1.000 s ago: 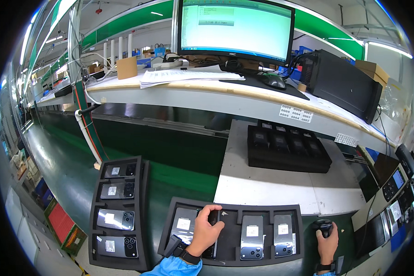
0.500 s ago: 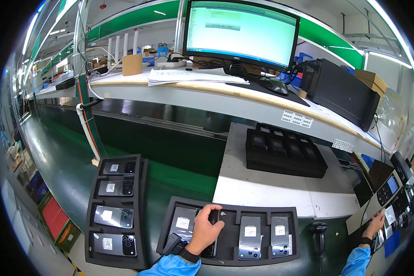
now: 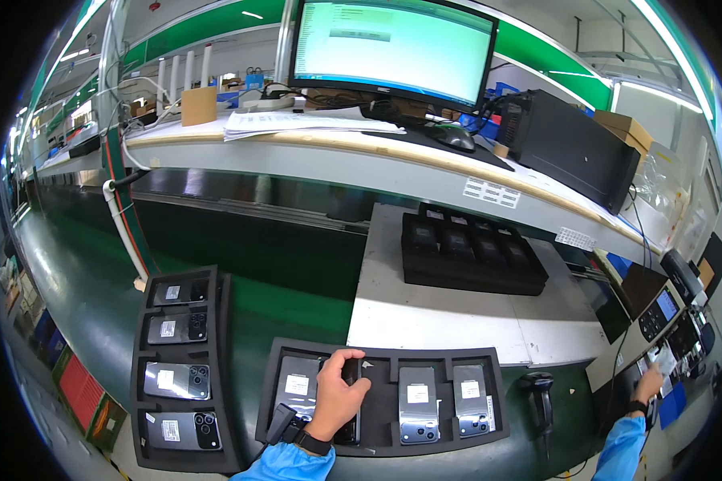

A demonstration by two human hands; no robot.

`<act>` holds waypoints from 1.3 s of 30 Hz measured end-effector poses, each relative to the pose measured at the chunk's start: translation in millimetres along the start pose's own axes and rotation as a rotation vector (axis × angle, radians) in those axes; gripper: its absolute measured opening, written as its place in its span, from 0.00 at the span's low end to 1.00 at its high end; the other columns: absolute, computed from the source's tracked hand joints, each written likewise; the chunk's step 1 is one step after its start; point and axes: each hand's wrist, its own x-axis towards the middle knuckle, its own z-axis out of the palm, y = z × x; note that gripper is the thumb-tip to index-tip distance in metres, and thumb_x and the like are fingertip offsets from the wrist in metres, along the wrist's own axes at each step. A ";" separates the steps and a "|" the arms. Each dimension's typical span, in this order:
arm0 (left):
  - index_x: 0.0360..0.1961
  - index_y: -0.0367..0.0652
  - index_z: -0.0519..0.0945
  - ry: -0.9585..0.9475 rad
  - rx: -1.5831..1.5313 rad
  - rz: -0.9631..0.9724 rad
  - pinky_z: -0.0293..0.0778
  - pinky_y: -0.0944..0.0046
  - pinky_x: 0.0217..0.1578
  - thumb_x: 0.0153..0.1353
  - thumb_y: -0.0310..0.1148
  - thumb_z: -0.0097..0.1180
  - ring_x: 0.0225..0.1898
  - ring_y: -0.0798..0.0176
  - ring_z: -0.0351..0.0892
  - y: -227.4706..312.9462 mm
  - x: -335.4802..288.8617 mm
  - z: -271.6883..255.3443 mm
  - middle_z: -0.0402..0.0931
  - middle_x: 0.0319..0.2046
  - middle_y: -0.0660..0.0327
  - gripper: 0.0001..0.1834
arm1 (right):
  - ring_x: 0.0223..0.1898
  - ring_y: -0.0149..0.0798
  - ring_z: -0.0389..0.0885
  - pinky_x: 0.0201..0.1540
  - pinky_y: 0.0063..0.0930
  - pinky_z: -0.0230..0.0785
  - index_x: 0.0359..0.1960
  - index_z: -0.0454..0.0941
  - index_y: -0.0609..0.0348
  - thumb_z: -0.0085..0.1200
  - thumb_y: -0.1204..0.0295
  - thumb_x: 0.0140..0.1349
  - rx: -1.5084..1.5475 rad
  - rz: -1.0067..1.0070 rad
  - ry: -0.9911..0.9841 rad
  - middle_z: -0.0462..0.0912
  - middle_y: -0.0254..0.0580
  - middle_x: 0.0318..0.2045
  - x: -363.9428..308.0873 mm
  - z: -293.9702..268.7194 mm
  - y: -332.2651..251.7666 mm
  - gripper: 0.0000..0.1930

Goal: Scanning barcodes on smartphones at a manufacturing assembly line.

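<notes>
My left hand (image 3: 337, 394) is closed around a dark phone (image 3: 350, 433) seen nearly edge-on in the second slot of a black foam tray (image 3: 381, 417). Its palm hides part of the phone. Other phones with white labels lie in this tray: one phone (image 3: 297, 385) left of the hand, another phone (image 3: 418, 405) and a third phone (image 3: 471, 401) to the right. At the far right, my right hand (image 3: 648, 385) reaches to a label printer (image 3: 643, 329). Its fingertips meet a small white label (image 3: 663, 361); the exact grip is small and partly hidden.
A second foam tray (image 3: 186, 405) holding several phones lies on the left. Stacked black trays (image 3: 473, 272) rest on a white board (image 3: 473, 321). A handheld scanner (image 3: 540, 397) stands between my hands. A shelf above carries a monitor (image 3: 393, 48), papers (image 3: 297, 122) and a computer case (image 3: 569, 148).
The view has shifted, so the scene sits further left and slightly higher. My right hand has moved in closer to the white label at the printer. My left hand keeps its hold on the phone.
</notes>
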 end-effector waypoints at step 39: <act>0.60 0.39 0.73 -0.109 0.012 -0.038 0.61 0.58 0.67 0.49 0.21 0.59 0.60 0.55 0.72 5.2 1.6 3.5 0.77 0.54 0.54 0.32 | 0.49 0.41 0.78 0.54 0.33 0.71 0.56 0.79 0.62 0.62 0.75 0.59 0.420 -0.149 -0.786 0.81 0.44 0.49 -379.9 -98.8 -284.9 0.21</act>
